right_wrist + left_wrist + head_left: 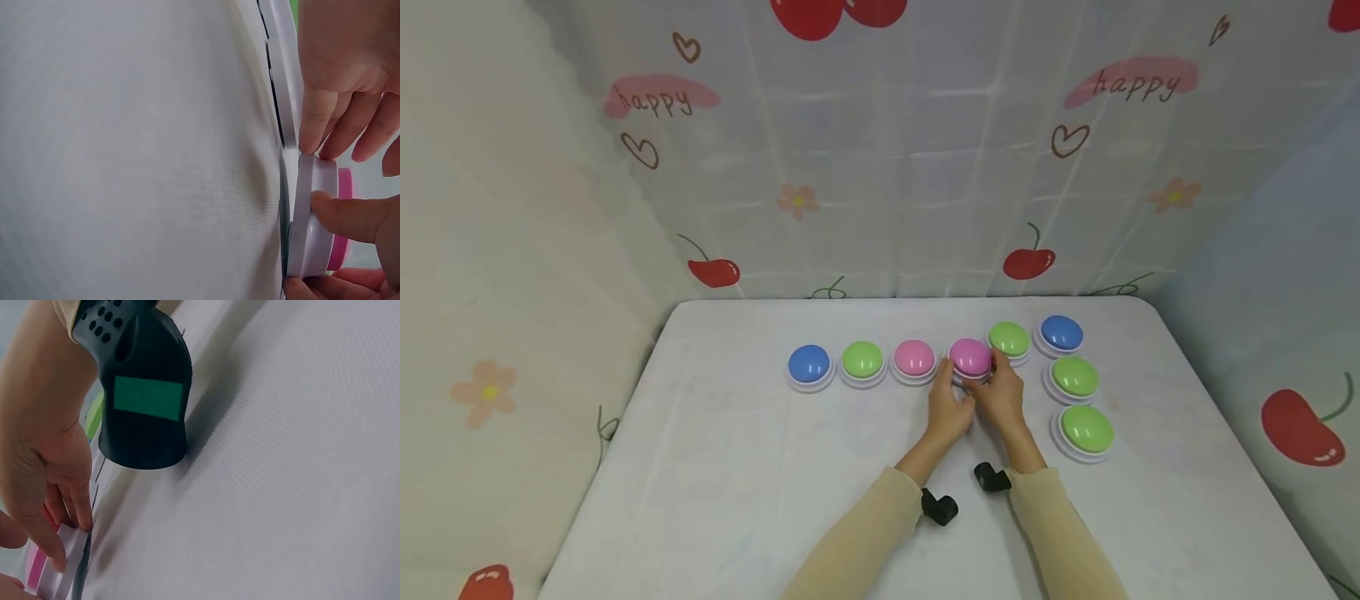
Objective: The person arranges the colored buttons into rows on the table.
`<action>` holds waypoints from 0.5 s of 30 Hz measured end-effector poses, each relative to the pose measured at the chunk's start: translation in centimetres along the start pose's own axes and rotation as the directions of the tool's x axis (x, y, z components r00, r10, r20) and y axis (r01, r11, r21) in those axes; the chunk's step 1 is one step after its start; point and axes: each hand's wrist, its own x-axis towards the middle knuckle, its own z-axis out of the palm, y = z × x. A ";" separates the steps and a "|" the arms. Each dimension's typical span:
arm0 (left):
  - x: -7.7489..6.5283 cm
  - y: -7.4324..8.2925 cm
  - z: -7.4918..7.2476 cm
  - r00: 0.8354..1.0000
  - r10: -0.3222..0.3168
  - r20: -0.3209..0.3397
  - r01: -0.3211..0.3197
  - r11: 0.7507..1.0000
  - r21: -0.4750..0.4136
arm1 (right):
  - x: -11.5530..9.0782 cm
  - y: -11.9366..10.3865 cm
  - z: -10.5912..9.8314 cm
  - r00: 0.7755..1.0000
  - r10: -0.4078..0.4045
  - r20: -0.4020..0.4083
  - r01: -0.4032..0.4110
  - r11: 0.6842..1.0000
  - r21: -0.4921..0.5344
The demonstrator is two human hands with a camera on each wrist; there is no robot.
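Observation:
A magenta dome button [970,357] on a round white base is held between both hands in the head view. My left hand [949,408] grips the base from its left front side, and my right hand [1002,393] grips the right side. In the right wrist view, a thumb presses the rim of the white base [315,215], which stands close over the table. Fingertips of the left hand [350,69] meet the base's edge there. The left wrist view shows the right hand [53,462] with fingers at the same base [62,569].
A pink button [914,358], a green button [862,360] and a blue button [809,364] line up to the left. Rightward are a green button [1009,339], a blue one [1062,332] and two more green ones [1075,377]. Black wrist cameras [939,507] hang under the sleeves.

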 end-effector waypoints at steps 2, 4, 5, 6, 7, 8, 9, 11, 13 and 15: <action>0.0 -0.2 0.0 1.000 0.005 0.007 -0.005 1.000 -0.018 | 0.0 0.1 0.1 1.000 0.001 -0.006 -0.001 1.000 0.000; 0.0 -0.4 0.0 1.000 0.027 0.005 -0.027 0.999 -0.035 | 0.0 0.2 0.2 1.000 -0.004 -0.015 0.004 1.000 0.004; -0.1 -0.5 -0.1 0.999 0.039 0.001 -0.039 0.998 -0.039 | 0.0 0.2 0.2 1.000 -0.008 -0.016 0.008 1.000 0.006; -0.1 -0.5 -0.1 0.998 0.064 -0.008 -0.064 0.998 -0.028 | 0.0 0.2 0.2 1.000 -0.011 -0.018 0.011 1.000 0.006; -0.2 -0.5 -0.1 0.997 0.072 -0.010 -0.073 0.997 -0.032 | 0.0 0.3 0.3 1.000 -0.011 -0.018 0.012 1.000 0.007; -0.2 -0.6 -0.1 0.997 0.075 -0.010 -0.076 0.996 -0.039 | 0.0 0.3 0.3 1.000 -0.011 -0.017 0.011 1.000 0.007; -0.3 -0.7 -0.1 0.997 0.074 -0.010 -0.074 0.996 -0.040 | 0.0 0.4 0.4 1.000 -0.010 -0.015 0.010 1.000 0.005; -0.3 -0.7 -0.1 0.999 0.046 0.004 -0.046 0.998 -0.042 | 0.0 0.4 0.4 1.000 -0.009 -0.013 0.009 1.000 0.003; -0.3 -0.8 -0.1 1.000 0.000 0.024 0.001 0.999 -0.054 | 0.0 0.4 0.5 1.000 -0.010 -0.017 0.010 1.000 0.008; -0.2 -0.8 -0.1 0.999 -0.024 0.032 0.025 0.999 -0.038 | 0.0 0.3 0.5 1.000 -0.014 -0.022 0.014 1.000 0.011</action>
